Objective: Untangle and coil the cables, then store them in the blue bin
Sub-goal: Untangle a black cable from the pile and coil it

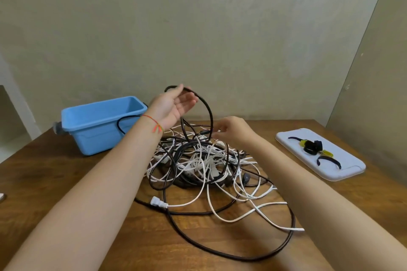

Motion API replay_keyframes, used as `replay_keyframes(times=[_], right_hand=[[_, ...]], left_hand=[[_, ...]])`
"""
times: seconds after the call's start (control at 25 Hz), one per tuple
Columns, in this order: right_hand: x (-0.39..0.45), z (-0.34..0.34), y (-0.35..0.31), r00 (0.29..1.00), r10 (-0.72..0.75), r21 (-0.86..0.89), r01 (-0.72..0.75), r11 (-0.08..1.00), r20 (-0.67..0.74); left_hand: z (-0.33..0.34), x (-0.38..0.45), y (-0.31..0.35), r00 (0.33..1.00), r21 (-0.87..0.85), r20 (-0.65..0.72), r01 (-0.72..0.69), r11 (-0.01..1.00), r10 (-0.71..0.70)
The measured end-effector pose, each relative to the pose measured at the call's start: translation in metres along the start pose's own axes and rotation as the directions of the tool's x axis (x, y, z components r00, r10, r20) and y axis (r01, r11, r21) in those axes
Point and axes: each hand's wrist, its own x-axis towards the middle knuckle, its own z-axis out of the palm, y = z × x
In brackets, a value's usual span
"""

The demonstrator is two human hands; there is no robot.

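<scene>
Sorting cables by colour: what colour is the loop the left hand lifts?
Black, seen in the head view.

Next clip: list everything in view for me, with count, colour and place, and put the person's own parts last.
blue bin: one, blue, far left of table, no coils inside.
cable tangle: one heap, black and white cables, mid-table.
black cable loop: one, black, lifted above the heap.
white plug: one, white, near edge of heap.
white tray: one, white, right side of table.
cable ties: several, black and yellow, on the tray.
table: one, brown wood.
left hand: raised, loop draped over it.
right hand: pinching a cable atop the heap.
</scene>
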Motion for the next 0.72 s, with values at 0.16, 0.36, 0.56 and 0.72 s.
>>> replay_keyframes(times=[0.16,0.36,0.56,0.72], right_hand=[[0.008,0.007,-0.005,1.0,0.021,0.135,-0.018,0.991,-0.023],[0.019,0.002,-0.01,0.986,-0.012,0.189,0.043,0.981,-0.164],[0.038,-0.03,-0.031,0.94,0.251,0.678,-0.03,0.734,-0.23],[0.035,-0.051,-0.024,0.86,0.51,0.989,-0.057,0.137,-0.02]], left_hand=[[-0.002,-0.005,-0.016,0.998,-0.001,0.042,0.037,0.999,-0.037],[0.0,-0.007,-0.031,0.997,0.421,0.074,-0.03,0.907,-0.002],[-0.011,-0.018,-0.058,0.964,0.854,0.223,-0.124,0.505,-0.141],[-0.001,-0.022,-0.047,0.96,0.844,0.282,-0.248,0.475,0.0]])
